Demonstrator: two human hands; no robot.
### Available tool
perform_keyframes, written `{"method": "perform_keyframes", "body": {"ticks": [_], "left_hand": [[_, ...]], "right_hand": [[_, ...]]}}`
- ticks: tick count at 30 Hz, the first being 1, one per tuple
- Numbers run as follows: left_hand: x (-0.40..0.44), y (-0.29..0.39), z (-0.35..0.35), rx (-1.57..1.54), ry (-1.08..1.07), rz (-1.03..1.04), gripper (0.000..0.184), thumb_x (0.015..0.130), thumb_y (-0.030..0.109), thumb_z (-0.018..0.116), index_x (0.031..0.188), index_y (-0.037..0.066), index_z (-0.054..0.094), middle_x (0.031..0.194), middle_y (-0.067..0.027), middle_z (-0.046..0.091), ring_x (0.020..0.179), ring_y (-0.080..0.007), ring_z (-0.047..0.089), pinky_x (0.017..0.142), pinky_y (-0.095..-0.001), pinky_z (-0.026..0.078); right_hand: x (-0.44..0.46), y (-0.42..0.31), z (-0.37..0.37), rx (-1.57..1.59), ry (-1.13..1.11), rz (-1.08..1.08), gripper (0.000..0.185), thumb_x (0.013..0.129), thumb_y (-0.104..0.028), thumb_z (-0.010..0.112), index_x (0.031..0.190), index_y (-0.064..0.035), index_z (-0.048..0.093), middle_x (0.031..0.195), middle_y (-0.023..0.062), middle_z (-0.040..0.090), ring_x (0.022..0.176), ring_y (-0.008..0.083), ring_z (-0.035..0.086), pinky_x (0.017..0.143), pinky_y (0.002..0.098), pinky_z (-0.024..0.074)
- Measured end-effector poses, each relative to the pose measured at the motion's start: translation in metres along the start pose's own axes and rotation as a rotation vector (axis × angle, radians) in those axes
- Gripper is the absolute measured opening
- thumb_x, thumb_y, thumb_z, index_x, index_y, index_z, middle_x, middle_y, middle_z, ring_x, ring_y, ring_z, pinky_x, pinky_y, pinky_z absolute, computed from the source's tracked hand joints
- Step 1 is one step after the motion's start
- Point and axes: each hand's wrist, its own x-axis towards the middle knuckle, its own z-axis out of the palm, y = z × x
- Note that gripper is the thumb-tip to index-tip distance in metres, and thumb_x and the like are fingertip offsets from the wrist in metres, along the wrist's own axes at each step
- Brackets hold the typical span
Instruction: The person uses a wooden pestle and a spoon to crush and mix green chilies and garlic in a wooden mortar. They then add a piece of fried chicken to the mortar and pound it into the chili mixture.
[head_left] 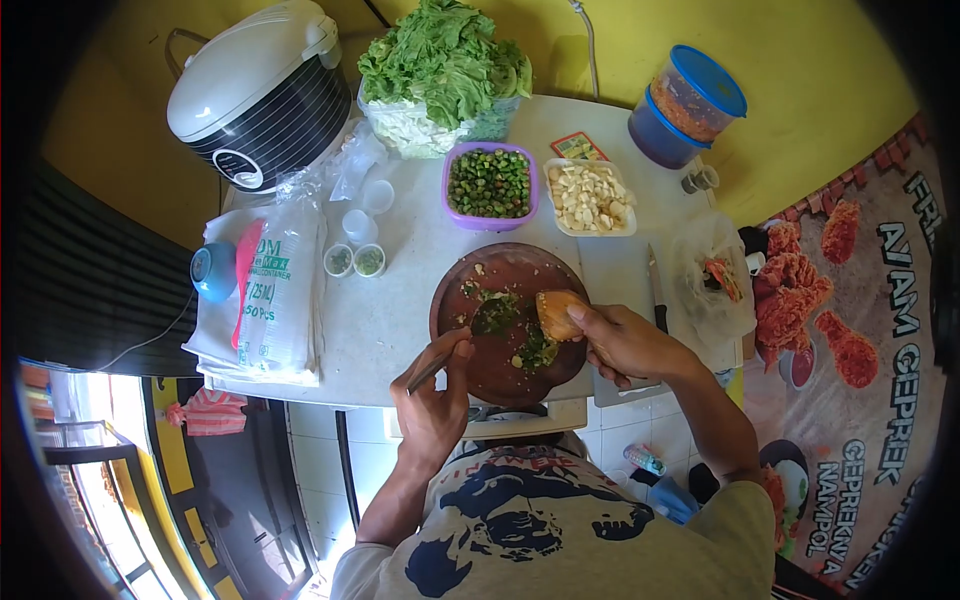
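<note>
On the table in front of me sits a round brown mortar, with crushed green chilies and pale bits spread across its bowl. My right hand is closed around a wooden pestle, whose head is over the right side of the mortar. My left hand pinches the handle of a metal spoon; the spoon's dark bowl is among the green mash at the left. Just behind the mortar are a purple tub of cut green chilies and a white tray of peeled garlic cloves.
A rice cooker and a container of lettuce stand at the back. Small plastic cups and packaging bags lie left. A knife, a plastic bag and blue-lidded tubs are right.
</note>
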Motion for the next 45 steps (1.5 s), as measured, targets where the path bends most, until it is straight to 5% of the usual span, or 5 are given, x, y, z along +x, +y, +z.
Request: {"method": "perform_keyframes", "body": {"ticks": [9,11,14,27,45], "left_hand": [[-0.001,-0.006,-0.016,-0.045,0.168,0.028,0.014,0.097,0.001,0.066,0.109,-0.002,0.072,0.094,-0.0160,0.076,0.089,-0.0185,0.074,0.078,-0.0328,0.058],[0.001,-0.005,-0.019,-0.031,0.177,-0.001,0.014,0.097,0.000,0.065,0.109,-0.002,0.072,0.093,-0.0163,0.076,0.088,-0.0187,0.074,0.078,-0.0325,0.058],[-0.002,-0.009,-0.023,0.005,0.187,-0.032,0.014,0.097,0.000,0.065,0.109,-0.003,0.071,0.092,-0.0168,0.076,0.086,-0.0193,0.075,0.077,-0.0322,0.058],[0.000,-0.002,-0.021,0.083,0.139,-0.027,0.014,0.098,0.004,0.065,0.110,-0.002,0.070,0.091,-0.0171,0.076,0.086,-0.0226,0.076,0.076,-0.0335,0.058],[-0.004,-0.006,-0.018,0.074,0.150,0.013,0.014,0.097,0.003,0.067,0.110,-0.002,0.070,0.093,-0.0171,0.076,0.086,-0.0239,0.076,0.075,-0.0335,0.059]], "right_hand": [[0.052,-0.041,0.001,-0.365,-0.062,-0.138,0.065,0.102,-0.058,0.049,0.080,0.0017,0.062,0.062,0.0118,0.062,0.049,0.0206,0.063,0.043,0.0335,0.0497],[0.059,-0.011,0.019,-0.743,0.130,-0.573,0.060,0.100,-0.057,0.054,0.094,0.0022,0.063,0.062,0.0159,0.064,0.051,0.0259,0.067,0.044,0.0372,0.0509],[0.006,-0.038,0.044,-0.992,0.203,-0.432,0.053,0.097,-0.051,0.060,0.097,0.0019,0.060,0.064,0.0198,0.066,0.055,0.0349,0.069,0.048,0.0424,0.0534],[0.031,-0.057,0.040,-1.071,0.220,-0.493,0.046,0.098,-0.042,0.062,0.096,0.0040,0.060,0.068,0.0178,0.068,0.064,0.0343,0.071,0.059,0.0443,0.0573],[-0.016,0.012,0.068,-1.003,0.470,-0.514,0.046,0.097,-0.043,0.064,0.100,0.0012,0.053,0.071,0.0143,0.066,0.054,0.0314,0.068,0.044,0.0415,0.0518]]}}
